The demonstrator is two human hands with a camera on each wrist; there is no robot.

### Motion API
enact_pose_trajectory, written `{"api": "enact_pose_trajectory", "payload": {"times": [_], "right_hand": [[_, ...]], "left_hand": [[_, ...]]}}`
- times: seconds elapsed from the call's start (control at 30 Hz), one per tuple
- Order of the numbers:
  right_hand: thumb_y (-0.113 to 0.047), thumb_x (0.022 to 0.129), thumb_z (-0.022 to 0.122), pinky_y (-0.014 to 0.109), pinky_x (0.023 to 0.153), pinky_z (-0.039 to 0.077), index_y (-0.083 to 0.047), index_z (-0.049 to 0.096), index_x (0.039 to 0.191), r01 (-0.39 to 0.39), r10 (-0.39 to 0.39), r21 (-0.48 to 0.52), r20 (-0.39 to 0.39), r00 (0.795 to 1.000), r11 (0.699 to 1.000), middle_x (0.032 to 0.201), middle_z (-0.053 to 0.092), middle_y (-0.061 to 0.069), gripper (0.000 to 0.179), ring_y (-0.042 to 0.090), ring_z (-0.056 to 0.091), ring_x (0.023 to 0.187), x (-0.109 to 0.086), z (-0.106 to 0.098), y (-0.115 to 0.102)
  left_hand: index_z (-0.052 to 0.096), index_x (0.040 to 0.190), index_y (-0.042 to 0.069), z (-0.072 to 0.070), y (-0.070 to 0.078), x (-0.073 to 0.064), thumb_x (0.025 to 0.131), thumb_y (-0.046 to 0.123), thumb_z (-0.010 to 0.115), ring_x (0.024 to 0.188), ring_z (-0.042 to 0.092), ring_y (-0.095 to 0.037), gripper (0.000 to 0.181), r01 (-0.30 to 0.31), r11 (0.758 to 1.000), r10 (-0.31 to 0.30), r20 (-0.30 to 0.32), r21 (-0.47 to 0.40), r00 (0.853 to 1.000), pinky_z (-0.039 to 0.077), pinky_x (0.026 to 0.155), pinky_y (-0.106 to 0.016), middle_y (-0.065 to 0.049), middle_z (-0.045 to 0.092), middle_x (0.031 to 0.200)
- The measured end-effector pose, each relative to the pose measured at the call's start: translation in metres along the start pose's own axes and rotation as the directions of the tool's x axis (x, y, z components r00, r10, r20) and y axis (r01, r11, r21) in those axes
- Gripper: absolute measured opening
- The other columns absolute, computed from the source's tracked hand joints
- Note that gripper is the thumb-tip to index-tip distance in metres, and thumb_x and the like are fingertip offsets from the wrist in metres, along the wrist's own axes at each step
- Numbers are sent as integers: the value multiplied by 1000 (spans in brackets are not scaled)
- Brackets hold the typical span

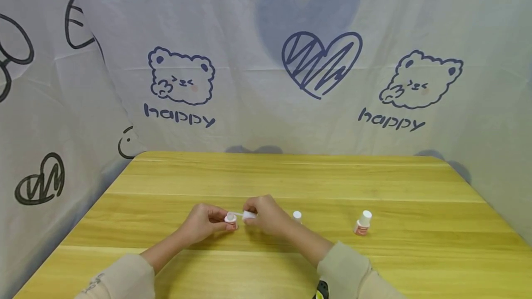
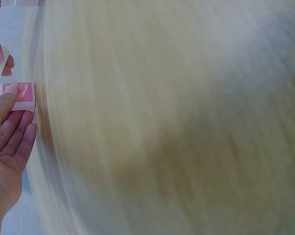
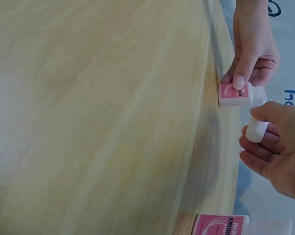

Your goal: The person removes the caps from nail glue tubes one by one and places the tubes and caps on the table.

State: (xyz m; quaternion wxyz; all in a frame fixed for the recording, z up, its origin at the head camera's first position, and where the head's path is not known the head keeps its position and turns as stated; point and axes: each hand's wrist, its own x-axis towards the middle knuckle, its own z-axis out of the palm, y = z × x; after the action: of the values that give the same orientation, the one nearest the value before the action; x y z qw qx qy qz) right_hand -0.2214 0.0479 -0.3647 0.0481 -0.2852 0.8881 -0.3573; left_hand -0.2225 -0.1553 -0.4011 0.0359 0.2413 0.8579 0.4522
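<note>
The person's left grip [image 1: 203,223] is clasped round a small pink-labelled bottle [image 3: 230,101], thumb on the label and fingers behind. The right grip [image 1: 268,216] pinches that bottle's white cap [image 3: 256,132], with a thin pale stem [image 1: 238,214] reaching from it toward the uncapped neck. From where I stand I can't tell whether the tip is in the mouth or just beside it, nor whether the base touches the table [image 1: 199,271].

The held bottle is over the middle depth of the table, rather nearer its left edge than its right. So one bottle has its cap off; the cap is not seated on it, and closing it again looks like the part left undone.

Past the right forearm, a second bottle [image 1: 297,215] shows mainly its white cap, the rest mostly hidden. Further toward the table's right edge stands a third bottle [image 1: 363,224], upright and capped. Beyond the far edge hangs a printed cloth [image 1: 249,86].
</note>
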Motion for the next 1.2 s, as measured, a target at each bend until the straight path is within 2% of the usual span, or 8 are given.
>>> {"api": "enact_pose_trajectory", "payload": {"times": [0.4, 0.57, 0.8, 0.97, 1.2], "right_hand": [[1, 78, 66, 15, 62, 46, 2, 64, 85, 16, -12, 73, -61, 998, 997, 78, 67, 10, 8, 9, 56, 70, -3, 10, 7], [1, 78, 64, 17, 66, 48, 1, 62, 87, -12, 31, 166, -107, 994, 986, 81, 66, 10, 9, 11, 58, 75, -4, 16, 12], [-1, 79, 64, 20, 72, 50, 0, 61, 90, -35, 94, 301, -182, 979, 953, 87, 66, 12, 11, 16, 60, 83, -9, 26, 18], [-3, 77, 67, 16, 68, 48, 0, 64, 88, -55, 139, 359, -212, 967, 932, 86, 66, 12, 13, 14, 59, 79, -12, 30, 19], [1, 75, 68, 13, 64, 49, 3, 64, 86, -37, 131, 368, -233, 964, 929, 82, 67, 15, 12, 12, 61, 74, -13, 35, 21]], "left_hand": [[70, 90, 0, -2, 0, 1, 76, 19, 71, 71, 67, -9, 23, 23, 1000, -23, 24, -4, 999, 53, 61, -15, -12, 71, 85], [70, 90, 1, -3, 0, 1, 77, 18, 70, 72, 67, -9, 22, 26, 1000, -26, 26, -10, 999, 53, 62, -15, -12, 71, 85], [69, 91, -1, -3, 0, 0, 77, 17, 70, 72, 67, -9, 22, 23, 999, -22, 32, -28, 999, 53, 62, -15, -13, 71, 86], [69, 91, -1, -3, -1, 1, 77, 17, 70, 72, 67, -10, 23, 18, 999, -17, 30, -41, 999, 53, 63, -15, -13, 71, 86], [69, 93, -2, -1, -3, 1, 77, 14, 70, 73, 67, -7, 22, 21, 999, -20, 33, -41, 999, 53, 64, -16, -14, 70, 88]]}}
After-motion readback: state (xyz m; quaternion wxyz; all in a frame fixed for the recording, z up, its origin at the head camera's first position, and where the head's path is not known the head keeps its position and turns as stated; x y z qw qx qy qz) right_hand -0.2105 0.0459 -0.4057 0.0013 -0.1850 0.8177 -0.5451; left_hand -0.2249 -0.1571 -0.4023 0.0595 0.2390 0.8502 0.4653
